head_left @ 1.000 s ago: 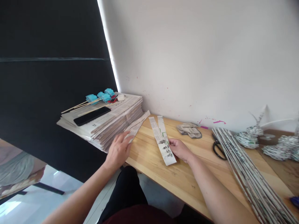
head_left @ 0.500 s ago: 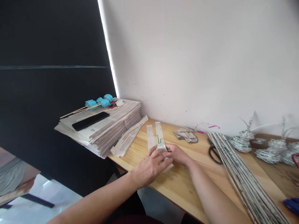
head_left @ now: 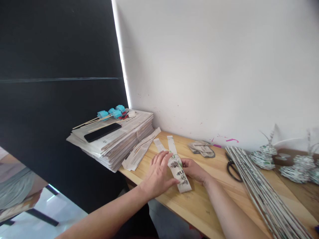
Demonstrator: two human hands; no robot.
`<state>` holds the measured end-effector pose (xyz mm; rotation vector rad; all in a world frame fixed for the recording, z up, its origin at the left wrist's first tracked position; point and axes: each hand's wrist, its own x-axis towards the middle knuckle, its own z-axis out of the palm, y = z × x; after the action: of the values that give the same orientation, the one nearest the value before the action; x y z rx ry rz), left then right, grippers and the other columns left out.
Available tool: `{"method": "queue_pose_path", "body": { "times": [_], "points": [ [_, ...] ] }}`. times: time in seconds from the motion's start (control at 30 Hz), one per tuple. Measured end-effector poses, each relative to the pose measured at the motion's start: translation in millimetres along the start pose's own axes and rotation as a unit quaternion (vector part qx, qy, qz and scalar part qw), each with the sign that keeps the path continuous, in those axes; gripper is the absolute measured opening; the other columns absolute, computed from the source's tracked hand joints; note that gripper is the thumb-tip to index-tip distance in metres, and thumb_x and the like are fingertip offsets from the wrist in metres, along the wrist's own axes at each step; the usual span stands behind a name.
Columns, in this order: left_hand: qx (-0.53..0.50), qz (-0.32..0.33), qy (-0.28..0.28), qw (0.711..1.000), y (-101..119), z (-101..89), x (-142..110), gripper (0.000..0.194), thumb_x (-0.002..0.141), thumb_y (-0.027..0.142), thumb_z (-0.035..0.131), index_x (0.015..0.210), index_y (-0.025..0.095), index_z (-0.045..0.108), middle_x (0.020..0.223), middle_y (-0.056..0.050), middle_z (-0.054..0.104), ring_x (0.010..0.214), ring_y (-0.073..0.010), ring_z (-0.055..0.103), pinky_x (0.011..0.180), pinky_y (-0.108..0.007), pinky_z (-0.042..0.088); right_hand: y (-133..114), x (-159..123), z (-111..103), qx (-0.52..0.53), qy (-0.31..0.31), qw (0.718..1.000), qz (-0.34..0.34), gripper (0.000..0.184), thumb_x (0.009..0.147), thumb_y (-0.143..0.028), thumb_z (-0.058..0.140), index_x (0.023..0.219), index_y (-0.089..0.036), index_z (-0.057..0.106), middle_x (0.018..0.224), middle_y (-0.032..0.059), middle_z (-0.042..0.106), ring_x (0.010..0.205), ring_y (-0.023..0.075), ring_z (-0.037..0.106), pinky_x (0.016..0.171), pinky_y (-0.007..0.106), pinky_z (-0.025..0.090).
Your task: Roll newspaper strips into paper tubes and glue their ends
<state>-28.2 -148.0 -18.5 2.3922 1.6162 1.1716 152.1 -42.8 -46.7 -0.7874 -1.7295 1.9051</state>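
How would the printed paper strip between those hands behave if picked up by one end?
The paper strip looks thin, so it's probably light and floppy. Its long, narrow shape suggests the free end might droop or twist.

We look through a single camera worn on the head, facing forward and down, near enough that the left hand (head_left: 158,172) and right hand (head_left: 195,170) sit just below the frame's centre. We face a white wall (head_left: 214,66) at upper right, a black panel (head_left: 59,39) at upper left, and a wooden table (head_left: 199,205) slanting across the lower right.
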Motion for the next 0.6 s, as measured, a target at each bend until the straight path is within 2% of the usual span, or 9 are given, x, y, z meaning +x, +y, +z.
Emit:
{"method": "queue_pose_path", "body": {
  "times": [0.07, 0.13, 0.2, 0.27, 0.3, 0.37, 0.43, 0.5, 0.6],
  "points": [
    [-0.054, -0.1, 0.029, 0.993, -8, 0.0, 3, 0.081, 0.07, 0.042, 0.076, 0.137, 0.021, 0.035, 0.132, -0.016, 0.048, 0.124, -0.032, 0.045, 0.101, -0.054, 0.036, -2, 0, 1, 0.003, 0.0, 1.0, 0.0, 0.041, 0.066, -0.034, 0.079, 0.101, -0.016, 0.069, 0.086, 0.0029, 0.071, 0.069, 0.014, 0.062, 0.063, 0.024, 0.045],
    [-0.142, -0.207, 0.03, 0.968, -13, 0.2, 3, 0.075, 0.072, 0.042, 0.073, 0.134, 0.019, 0.037, 0.117, -0.013, 0.056, 0.107, -0.0266, 0.056, 0.092, -0.048, 0.043, -3, 0, 3, 0.005, 0.002, 1.0, -0.007, 0.043, 0.066, -0.035, 0.079, 0.103, -0.016, 0.069, 0.088, 0.0042, 0.072, 0.072, 0.0154, 0.063, 0.067, 0.026, 0.047],
    [-0.266, -0.306, -0.004, 0.914, -14, 1.5, 0, 0.076, 0.073, 0.043, 0.072, 0.134, 0.016, 0.035, 0.102, -0.01, 0.06, 0.09, -0.0213, 0.06, 0.08, -0.039, 0.047, -3, 1, 4, 0.004, 0.005, 1.0, -0.012, 0.044, 0.067, -0.037, 0.079, 0.103, -0.016, 0.069, 0.09, 0.0051, 0.072, 0.075, 0.0168, 0.065, 0.07, 0.028, 0.048],
    [-0.39, -0.37, -0.038, 0.842, -10, 4.8, 0, 0.08, 0.072, 0.043, 0.073, 0.135, 0.014, 0.033, 0.097, -0.009, 0.063, 0.084, -0.0182, 0.061, 0.069, -0.03, 0.046, -2, 1, 6, 0.003, 0.005, 1.0, -0.012, 0.044, 0.066, -0.038, 0.08, 0.102, -0.016, 0.069, 0.09, 0.0052, 0.072, 0.077, 0.0176, 0.065, 0.071, 0.029, 0.048],
    [-0.438, -0.386, -0.042, 0.811, -8, 7.0, 1, 0.082, 0.072, 0.041, 0.074, 0.136, 0.013, 0.032, 0.097, -0.01, 0.063, 0.083, -0.0172, 0.061, 0.065, -0.027, 0.045, -1, 1, 6, 0.003, 0.003, 1.0, -0.012, 0.044, 0.065, -0.037, 0.08, 0.101, -0.016, 0.069, 0.089, 0.0049, 0.072, 0.077, 0.0178, 0.065, 0.071, 0.029, 0.048],
    [-0.501, -0.381, -0.021, 0.777, -2, 11.6, 7, 0.084, 0.069, 0.037, 0.077, 0.136, 0.015, 0.032, 0.097, -0.009, 0.064, 0.078, -0.0146, 0.06, 0.058, -0.022, 0.041, 0, 2, 7, 0.002, 0.001, 1.0, -0.016, 0.042, 0.064, -0.036, 0.08, 0.099, -0.016, 0.068, 0.085, 0.0036, 0.072, 0.076, 0.0177, 0.065, 0.07, 0.029, 0.048],
    [-0.536, -0.351, 0.016, 0.768, 4, 14.5, 15, 0.083, 0.068, 0.032, 0.078, 0.136, 0.017, 0.035, 0.096, -0.007, 0.065, 0.071, -0.0118, 0.058, 0.054, -0.02, 0.039, 2, 3, 7, -0.007, 0.01, 1.0, -0.019, 0.039, 0.064, -0.034, 0.08, 0.096, -0.016, 0.068, 0.08, 0.0018, 0.07, 0.072, 0.0161, 0.063, 0.067, 0.027, 0.047],
    [-0.549, -0.327, 0.037, 0.768, 11, 14.0, 20, 0.072, 0.069, 0.031, 0.077, 0.131, 0.018, 0.044, 0.096, -0.006, 0.066, 0.069, -0.0108, 0.056, 0.052, -0.019, 0.04, 3, 3, 6, -0.022, 0.026, 0.999, -0.009, 0.033, 0.066, -0.034, 0.078, 0.092, -0.015, 0.067, 0.075, 0.0007, 0.069, 0.064, 0.0137, 0.06, 0.059, 0.024, 0.044],
    [-0.548, -0.307, 0.021, 0.778, 21, 8.4, 12, 0.045, 0.072, 0.031, 0.076, 0.112, 0.014, 0.062, 0.092, -0.007, 0.067, 0.07, -0.0107, 0.056, 0.057, -0.021, 0.045, 3, 2, 5, -0.034, 0.057, 0.998, 0.006, 0.03, 0.069, -0.037, 0.074, 0.088, -0.015, 0.066, 0.072, 0.0013, 0.068, 0.058, 0.013, 0.056, 0.052, 0.023, 0.039]
  ]
}}
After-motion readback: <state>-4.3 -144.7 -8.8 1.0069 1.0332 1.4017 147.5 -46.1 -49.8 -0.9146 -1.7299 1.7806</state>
